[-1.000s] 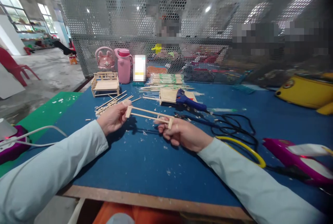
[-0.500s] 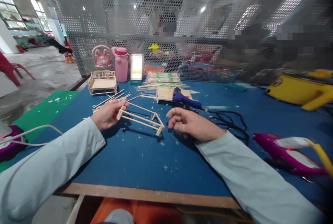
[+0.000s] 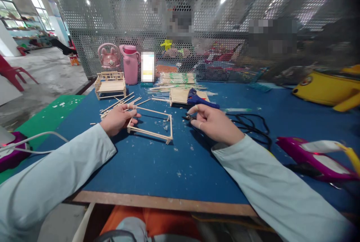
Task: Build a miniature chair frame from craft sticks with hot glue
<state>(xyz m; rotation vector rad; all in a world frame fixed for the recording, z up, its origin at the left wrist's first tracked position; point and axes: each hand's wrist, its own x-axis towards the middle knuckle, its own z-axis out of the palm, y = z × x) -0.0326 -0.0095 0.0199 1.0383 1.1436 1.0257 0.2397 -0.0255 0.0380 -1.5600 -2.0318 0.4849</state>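
Currently, the left end of a wooden stick frame (image 3: 152, 133) is pinched by the left hand (image 3: 118, 119), on or just above the blue tabletop (image 3: 157, 171). Dark-tipped pliers (image 3: 186, 117) are partly covered by the half-curled right hand (image 3: 216, 124); whether they are gripped cannot be told.

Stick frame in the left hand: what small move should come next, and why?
Probably close the right hand around the dark pointed tool and leave the stick frame steady: that hand is right at the tool, though a firm grip can't be confirmed, and the left hand holds the frame's left end.
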